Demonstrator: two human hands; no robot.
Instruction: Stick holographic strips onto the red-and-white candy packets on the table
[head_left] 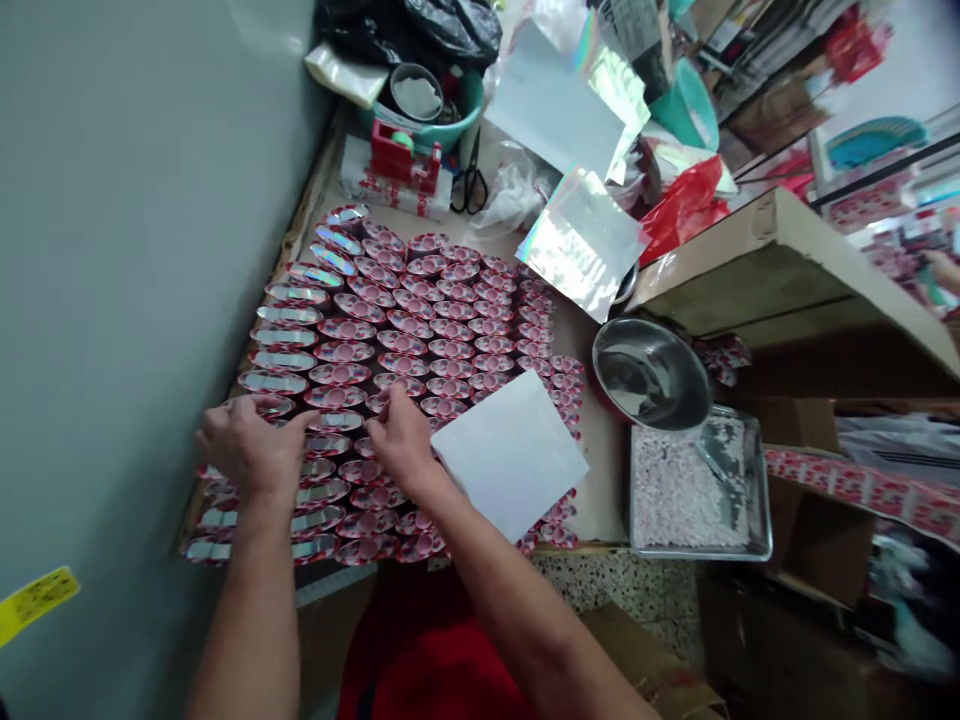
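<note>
Rows of small, glossy red-and-pink oval pieces (451, 348) cover your pale desk (604, 480); likely light, so pinch rims softly. Your left hand (255, 445) is half-spread, right hand (403, 440) curled; whether gripping, I cannot tell.

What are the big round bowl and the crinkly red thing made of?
The bowl looks like smooth metal, maybe steel: it's silvery with bright reflections. The crinkly red thing seems like thin, glossy plastic: it's wrinkled and shiny.
</note>
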